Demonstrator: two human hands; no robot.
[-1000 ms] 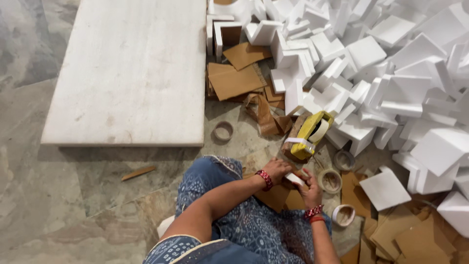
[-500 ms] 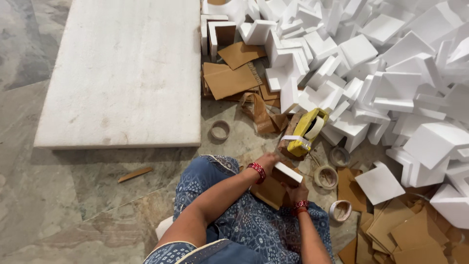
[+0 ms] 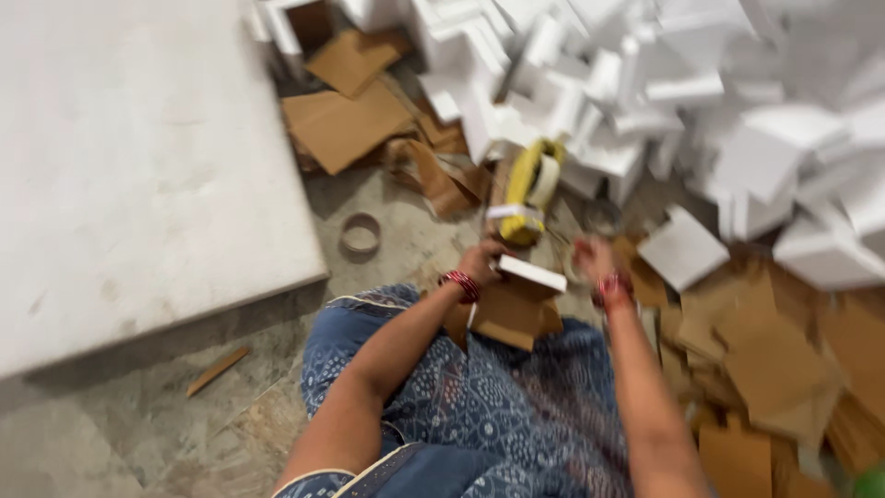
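Observation:
I sit on the floor in blue patterned clothing. My left hand [image 3: 481, 260] grips a small flat box [image 3: 518, 297] with a white top and brown cardboard sides, held above my lap. My right hand [image 3: 593, 260] is blurred, just right of the box; whether it holds anything I cannot tell. A yellow tape dispenser [image 3: 530, 189] with a roll of tape stands on the floor right beyond both hands. Red bangles circle both wrists.
A large pale stone slab [image 3: 138, 166] fills the left. A heap of white boxes [image 3: 701, 101] lies at the top right. Brown cardboard sheets [image 3: 765, 360] cover the floor at right. An empty tape core [image 3: 359, 235] and a wooden stick [image 3: 215, 371] lie on the floor.
The camera has moved closer and tilted, blurring the view. My right hand has come off the box and shifted right; the left hand still holds the box.

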